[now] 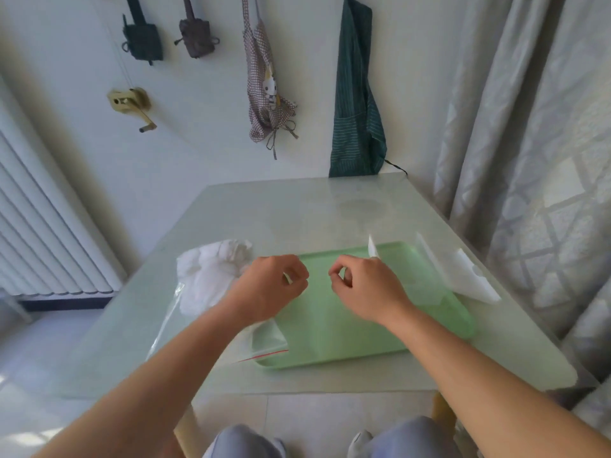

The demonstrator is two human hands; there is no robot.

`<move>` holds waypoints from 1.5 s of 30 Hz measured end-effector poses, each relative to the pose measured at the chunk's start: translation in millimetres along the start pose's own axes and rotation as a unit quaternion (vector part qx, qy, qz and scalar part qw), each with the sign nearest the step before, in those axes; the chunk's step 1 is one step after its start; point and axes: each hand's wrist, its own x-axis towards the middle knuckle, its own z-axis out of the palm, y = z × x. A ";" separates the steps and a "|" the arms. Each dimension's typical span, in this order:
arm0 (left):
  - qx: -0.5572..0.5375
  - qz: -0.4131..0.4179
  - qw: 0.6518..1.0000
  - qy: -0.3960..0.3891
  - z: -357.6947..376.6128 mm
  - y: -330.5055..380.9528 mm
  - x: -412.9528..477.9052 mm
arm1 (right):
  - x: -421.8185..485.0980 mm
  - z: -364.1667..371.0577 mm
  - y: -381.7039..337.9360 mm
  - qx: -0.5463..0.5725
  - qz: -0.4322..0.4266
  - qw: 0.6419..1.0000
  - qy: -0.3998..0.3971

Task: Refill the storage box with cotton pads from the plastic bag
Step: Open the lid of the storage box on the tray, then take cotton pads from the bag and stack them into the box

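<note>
A clear plastic bag (pixel 172 312) with a red zip strip lies on the table's left side. White cotton pads (pixel 211 269) are bunched in its far end. The transparent storage box (pixel 463 276), with pale white panels, stands at the right edge of a green tray (pixel 347 332). My left hand (pixel 271 285) hovers over the tray's left end beside the pads, fingers curled and thumb against the fingertips. My right hand (pixel 363 282) hovers over the middle of the tray in the same pinched pose. I see nothing plainly held in either hand.
The glass-topped table (pixel 297 206) stands against a wall where aprons (pixel 357 94) and small pouches hang. A curtain (pixel 529 127) hangs close on the right and a radiator (pixel 43 226) on the left. My knees show below the near edge.
</note>
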 end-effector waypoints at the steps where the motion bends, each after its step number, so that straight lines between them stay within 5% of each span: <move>1: 0.011 -0.003 1.000 0.001 -9.2 -6.4 -11.8 | 3.1 7.1 -9.4 0.030 0.002 0.999 -0.032; 6: 0.087 -0.063 0.994 -0.019 -40.9 -46.9 -70.5 | 8.9 50.3 -54.1 0.046 0.030 0.978 -0.199; 13: 0.238 -0.050 0.965 -0.100 -40.9 -74.0 -109.0 | 8.0 83.5 -76.7 0.101 0.066 0.958 -0.260; 21: 0.150 -0.012 0.987 0.060 -32.4 -70.0 -89.3 | 33.2 51.7 -63.1 0.364 0.141 0.912 -0.124; 27: -0.141 -0.144 0.972 0.123 -22.5 -35.7 -44.4 | 51.9 25.8 -48.8 0.591 0.206 0.780 0.011; 32: -0.272 -0.199 0.934 0.118 -10.9 -22.3 -15.8 | 36.9 30.0 -29.4 0.406 0.208 0.889 0.023; 36: -0.266 -0.193 0.940 0.095 0.8 -11.1 -8.1 | 25.3 31.0 -33.2 0.457 0.177 0.870 -0.060; 45: -0.290 -0.203 0.934 0.049 6.7 -6.9 -3.0 | 25.7 32.2 -39.2 0.441 0.152 0.881 -0.078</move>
